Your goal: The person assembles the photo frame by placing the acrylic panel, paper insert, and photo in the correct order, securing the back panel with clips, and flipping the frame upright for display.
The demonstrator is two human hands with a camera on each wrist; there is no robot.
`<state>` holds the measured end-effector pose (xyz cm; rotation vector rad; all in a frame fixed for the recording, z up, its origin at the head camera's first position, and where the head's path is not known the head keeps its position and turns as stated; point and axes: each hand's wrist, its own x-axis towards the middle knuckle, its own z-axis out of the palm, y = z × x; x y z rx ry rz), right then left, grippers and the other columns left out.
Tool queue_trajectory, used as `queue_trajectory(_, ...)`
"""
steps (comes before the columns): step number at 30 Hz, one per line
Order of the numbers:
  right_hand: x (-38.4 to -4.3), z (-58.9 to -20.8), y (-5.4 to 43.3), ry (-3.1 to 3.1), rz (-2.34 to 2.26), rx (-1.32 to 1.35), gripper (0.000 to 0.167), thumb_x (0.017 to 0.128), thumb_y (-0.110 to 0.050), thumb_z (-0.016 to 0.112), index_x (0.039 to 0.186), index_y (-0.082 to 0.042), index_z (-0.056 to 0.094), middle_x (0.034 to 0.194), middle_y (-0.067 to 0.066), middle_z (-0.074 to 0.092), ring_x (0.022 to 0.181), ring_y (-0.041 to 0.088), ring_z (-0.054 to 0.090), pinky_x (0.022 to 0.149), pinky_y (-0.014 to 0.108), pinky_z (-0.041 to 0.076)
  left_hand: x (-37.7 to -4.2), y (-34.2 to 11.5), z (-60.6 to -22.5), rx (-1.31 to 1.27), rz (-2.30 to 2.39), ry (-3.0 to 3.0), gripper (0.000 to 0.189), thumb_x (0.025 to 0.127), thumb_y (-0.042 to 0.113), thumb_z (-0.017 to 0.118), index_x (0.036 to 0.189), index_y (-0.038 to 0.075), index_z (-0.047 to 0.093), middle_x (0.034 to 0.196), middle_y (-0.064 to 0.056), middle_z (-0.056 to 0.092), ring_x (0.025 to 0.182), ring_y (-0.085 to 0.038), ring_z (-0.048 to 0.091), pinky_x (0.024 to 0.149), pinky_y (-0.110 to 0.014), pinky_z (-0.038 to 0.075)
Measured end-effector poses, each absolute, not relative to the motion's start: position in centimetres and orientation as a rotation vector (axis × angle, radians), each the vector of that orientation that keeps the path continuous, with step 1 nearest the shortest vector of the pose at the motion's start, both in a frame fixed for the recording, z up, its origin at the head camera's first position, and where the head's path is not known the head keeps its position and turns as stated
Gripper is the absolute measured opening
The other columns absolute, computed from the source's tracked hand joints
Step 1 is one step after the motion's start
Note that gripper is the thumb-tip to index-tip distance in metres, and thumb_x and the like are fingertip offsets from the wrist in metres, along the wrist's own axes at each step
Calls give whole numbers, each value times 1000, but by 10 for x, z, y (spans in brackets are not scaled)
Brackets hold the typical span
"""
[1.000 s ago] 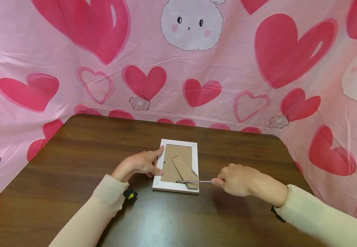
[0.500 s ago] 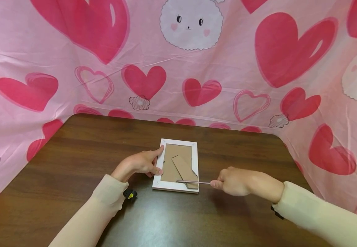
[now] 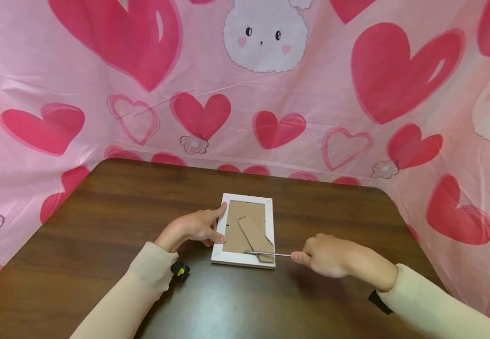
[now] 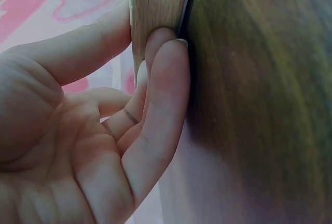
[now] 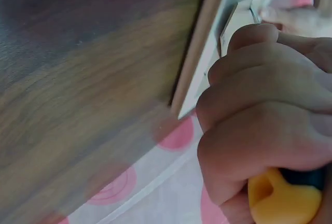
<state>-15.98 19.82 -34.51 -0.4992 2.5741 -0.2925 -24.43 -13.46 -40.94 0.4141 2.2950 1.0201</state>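
A white picture frame (image 3: pixel 269 221) lies face down on the table, its brown backing board (image 3: pixel 245 211) upward. A brown stand leg (image 3: pixel 254 230) lies slantwise across the board. My left hand (image 3: pixel 196 225) holds the frame's left side, two digits on the white border; in the left wrist view, curled fingers (image 4: pixel 168 79) meet the wooden side edge. My right hand (image 3: pixel 329 254) grips a screwdriver by its yellow and black handle (image 5: pixel 285 198). The thin metal shaft (image 3: pixel 276 254) crosses the lower part of the stand leg, its tip at the board's lower edge.
The dark brown wooden table (image 3: pixel 151 188) extends around the frame. Behind and beside it hangs a pink cloth (image 3: pixel 211 56) with hearts and fluffy white faces. A small black and yellow item (image 3: pixel 180 269) sits by the left cuff.
The right hand has shifted slightly nearer and to the right, so the screwdriver shaft slants a little more. Its tip stays at about the same spot; the left hand keeps its hold.
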Motion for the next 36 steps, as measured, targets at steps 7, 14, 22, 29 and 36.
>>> queue_trajectory(7, -171, -332, 219, 2693, -284, -555, 48, 109, -53, 52, 80, -23, 74, 67, -12, 50, 71, 9, 55, 73, 40, 51, -245, -133, -409, 416, 1016, 2301, 105, 93, 10, 83, 171, 11, 13, 94, -15, 58, 73, -22, 64, 73, -35, 63)
queue_trajectory(14, -185, -340, 241, 2800, -261, -510, 49, 110, -53, 49, 79, -21, 70, 70, -10, 48, 73, 11, 54, 72, 40, 49, -245, -133, -408, 420, 1034, 2282, 103, 94, 8, 81, 171, 10, 12, 92, -15, 60, 73, -21, 65, 74, -35, 63)
queue_trajectory(22, -189, -358, 247, 2782, -458, -536, 51, 112, -39, 52, 65, -22, 47, 60, -11, 33, 58, 7, 32, 56, 27, 33, -245, -134, -407, 421, 1007, 2290, 104, 94, 10, 81, 171, 10, 11, 92, -14, 60, 73, -21, 65, 73, -32, 63)
queue_trajectory(29, -188, -366, 245, 2725, -499, -524, 52, 113, -37, 50, 65, -19, 53, 55, -9, 48, 54, 7, 40, 55, 28, 36, -244, -134, -408, 407, 1009, 2302, 103, 94, 9, 81, 171, 11, 14, 93, -15, 58, 72, -22, 66, 75, -35, 63)
queue_trajectory(36, -187, -369, 245, 2709, -506, -503, 52, 113, -38, 50, 66, -18, 56, 55, -7, 51, 55, 8, 41, 56, 28, 37, -245, -134, -409, 400, 1012, 2303, 103, 93, 10, 82, 171, 12, 15, 94, -15, 58, 73, -22, 65, 74, -35, 63)
